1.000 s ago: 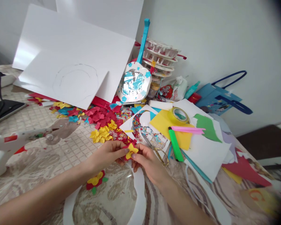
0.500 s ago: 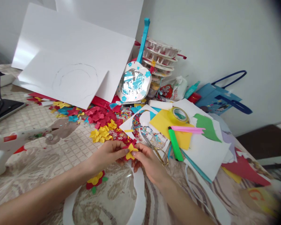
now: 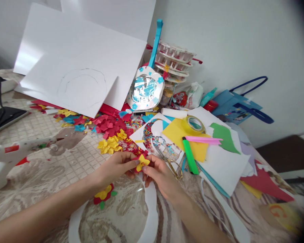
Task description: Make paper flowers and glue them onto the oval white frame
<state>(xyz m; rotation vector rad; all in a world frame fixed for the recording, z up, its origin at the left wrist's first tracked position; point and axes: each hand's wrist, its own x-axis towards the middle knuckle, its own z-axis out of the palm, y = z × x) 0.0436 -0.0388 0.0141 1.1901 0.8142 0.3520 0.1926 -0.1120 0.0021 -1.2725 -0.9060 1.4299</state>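
Between my two hands is a paper flower [image 3: 142, 162], yellow petals layered over red ones. My left hand [image 3: 123, 163] pinches its left side, and my right hand [image 3: 157, 171] grips its right side with the thumb by the lower petals. The flower is over the top of a white paper ring [image 3: 151, 206] on the table; whether it touches the ring is hidden by my fingers. Another red and yellow paper flower with green leaves [image 3: 103, 194] sits on the ring's upper left part.
A hot glue gun [image 3: 12, 152] lies at left. Red paper flowers [image 3: 111, 125] and yellow paper flowers [image 3: 109, 145] are heaped behind my hands. Scissors [image 3: 176, 168], a green marker [image 3: 190, 157] and a tape roll [image 3: 195, 124] lie at right. White boards [image 3: 78, 50] lean behind.
My right thumb has shifted slightly down from the yellow petals toward the flower's lower edge. Both hands otherwise stay in place around the flower.
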